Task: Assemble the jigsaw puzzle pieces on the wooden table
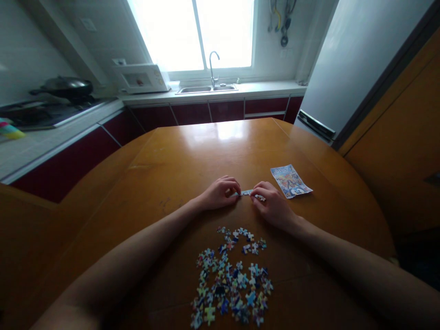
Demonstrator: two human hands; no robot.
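Just right of the frame's center, the left hand (222,192) comes in from the lower left, forearm slanting up, palm side down, its fingers curled to the left end of a joined puzzle strip (245,193). The right hand (273,205) reaches in from the lower right, wrist low, fingers bent over the strip's right end; whether either hand's fingers pinch it, I cannot tell. The narrow strip lies on the wooden counter (192,160), its long axis running left to right, nearly level across the frame, between the hands.
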